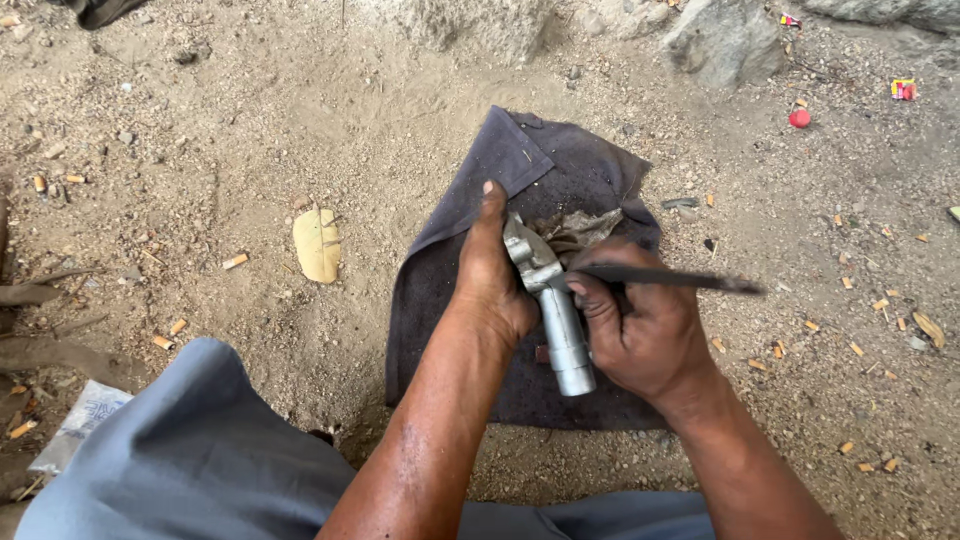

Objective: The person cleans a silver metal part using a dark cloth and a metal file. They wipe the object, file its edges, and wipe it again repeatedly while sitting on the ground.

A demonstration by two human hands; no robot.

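Observation:
My left hand (492,272) grips the upper end of a silver metal part (556,315) with a cylindrical tube and a forked head. It lies over a dark cloth (520,170) spread on sandy ground. My right hand (645,325) is shut on a thin dark metal rod (690,281) that points right; its near end touches the part just below the head. A scrap of dirty rag (580,229) lies on the cloth just beyond the part's head.
Sandy ground (250,130) surrounds the cloth, littered with several cigarette butts. A yellow leaf (317,243) lies left of the cloth. Rocks (720,40) stand at the top. A small red ball (799,118) rests at upper right. My grey-clad knee (200,450) fills the lower left.

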